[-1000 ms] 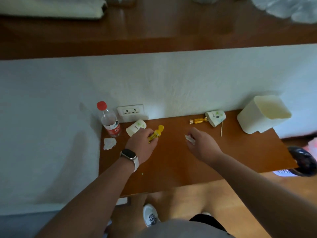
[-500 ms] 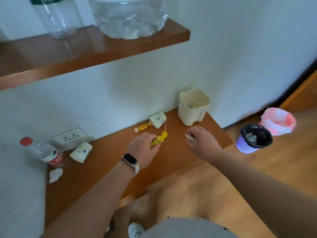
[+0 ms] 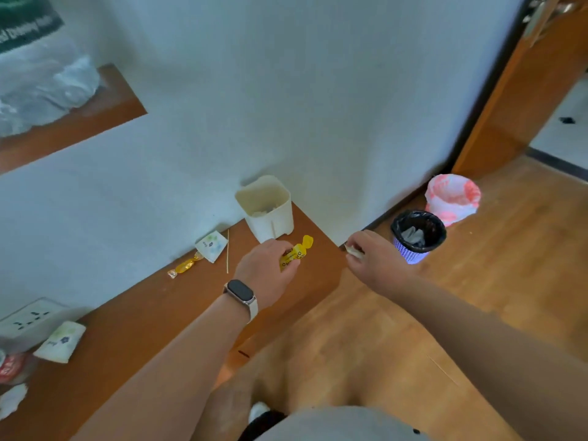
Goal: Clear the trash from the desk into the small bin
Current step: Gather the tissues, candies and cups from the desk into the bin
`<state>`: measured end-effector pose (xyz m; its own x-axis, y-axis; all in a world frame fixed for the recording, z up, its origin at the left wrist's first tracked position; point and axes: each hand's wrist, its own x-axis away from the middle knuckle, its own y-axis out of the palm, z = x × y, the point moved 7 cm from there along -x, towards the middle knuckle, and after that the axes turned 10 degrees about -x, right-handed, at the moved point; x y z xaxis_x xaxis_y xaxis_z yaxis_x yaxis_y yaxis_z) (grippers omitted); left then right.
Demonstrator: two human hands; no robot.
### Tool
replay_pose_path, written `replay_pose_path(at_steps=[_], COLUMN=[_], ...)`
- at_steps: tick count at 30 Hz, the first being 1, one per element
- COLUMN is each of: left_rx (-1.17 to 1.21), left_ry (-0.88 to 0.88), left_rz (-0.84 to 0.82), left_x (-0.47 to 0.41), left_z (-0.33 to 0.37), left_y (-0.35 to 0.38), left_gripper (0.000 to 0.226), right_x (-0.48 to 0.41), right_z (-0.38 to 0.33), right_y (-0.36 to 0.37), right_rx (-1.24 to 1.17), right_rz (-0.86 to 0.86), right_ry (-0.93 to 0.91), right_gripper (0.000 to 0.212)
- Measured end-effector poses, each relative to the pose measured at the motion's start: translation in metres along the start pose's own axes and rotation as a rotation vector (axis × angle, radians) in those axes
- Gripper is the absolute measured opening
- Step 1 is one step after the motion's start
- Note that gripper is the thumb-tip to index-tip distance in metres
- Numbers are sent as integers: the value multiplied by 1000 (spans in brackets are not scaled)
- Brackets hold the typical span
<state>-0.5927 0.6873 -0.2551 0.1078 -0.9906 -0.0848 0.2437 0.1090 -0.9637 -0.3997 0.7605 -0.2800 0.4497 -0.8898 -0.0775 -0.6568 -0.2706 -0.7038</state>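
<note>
- At the desk's (image 3: pixel 178 316) right end, my left hand (image 3: pixel 265 272) is closed on a yellow packet (image 3: pixel 294 254), held just short of the cream bin (image 3: pixel 269 208) standing against the wall.
- My right hand (image 3: pixel 377 264) pinches a small paper scrap (image 3: pixel 353 251) beyond the desk corner, over the floor and near the black-lined basket (image 3: pixel 417 235).
- The risk, as I judge it: the scrap is barely gripped, and if it slips here it lands on the floor or in that wrong basket.
- The packet's free end sticks out past my fingers; it could catch the bin's rim and fall back on the desk.
- Left on the desk: a candy (image 3: pixel 185 265), a paper cup (image 3: pixel 212 246) and a thin stick (image 3: pixel 227 251) beside the bin; another cup (image 3: pixel 61 342) and a white wad (image 3: pixel 12 401) at the far left.
- Nothing blocks the bin's mouth; some trash already lies inside.
- A pink-lined basket (image 3: pixel 453 197) stands behind the black one, clear of my reach.
</note>
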Motion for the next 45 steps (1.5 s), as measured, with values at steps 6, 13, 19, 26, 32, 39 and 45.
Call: replay_pose_path(at_steps=[6, 13, 19, 26, 32, 39, 45], left_rx=[7, 79, 126, 131, 137, 127, 129], left_ry=[3, -15, -65, -143, -231, -391, -526], left_rz=[-10, -16, -2, 15, 57, 28, -7], left_x=[-34, -92, -144, -174, -170, -165, -164], left_z=[3, -29, -70, -119, -153, -177, -168], left_y=[6, 18, 15, 11, 0, 7, 24], left_gripper=[26, 19, 20, 29, 25, 25, 33], right_x=[-25, -79, -149, -208, -242, -282, -310], right_z=[16, 16, -10, -39, -56, -68, -66], right_y=[-12, -4, 3, 34, 72, 105, 138], right_rx=[-26, 1, 44, 53, 48, 44, 71], right_rz=[36, 11, -36, -58, -153, -248, -426], right_ry=[11, 35, 17, -58, -117, -212, -314], right_gripper=[13, 11, 15, 16, 17, 18, 9])
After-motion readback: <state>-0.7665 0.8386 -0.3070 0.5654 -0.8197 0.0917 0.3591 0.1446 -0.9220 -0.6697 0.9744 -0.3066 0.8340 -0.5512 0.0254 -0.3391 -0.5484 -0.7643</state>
